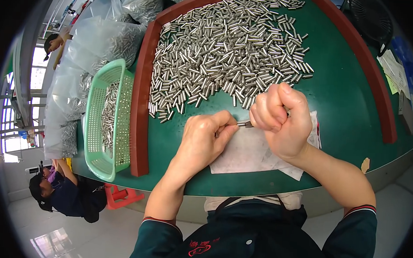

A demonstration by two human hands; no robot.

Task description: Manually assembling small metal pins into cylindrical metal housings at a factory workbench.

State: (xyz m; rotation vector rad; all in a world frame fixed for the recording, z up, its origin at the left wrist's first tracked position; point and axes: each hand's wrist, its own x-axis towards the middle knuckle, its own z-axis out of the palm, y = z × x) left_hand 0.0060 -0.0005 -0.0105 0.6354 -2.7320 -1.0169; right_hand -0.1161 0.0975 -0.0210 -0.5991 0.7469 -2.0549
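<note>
Gripping one small metal pin (245,124) between them, left hand (203,140) and right hand (280,120) pinch opposite ends; its long axis runs hand to hand, above white cloth (247,154)

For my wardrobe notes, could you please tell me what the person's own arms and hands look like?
Both hands, left hand and right hand, are bare: no gloves visible. The forearms are bare too. Dark teal sleeves are pushed up toward the elbows, each cuff edged with a thin red and white stripe.
</note>
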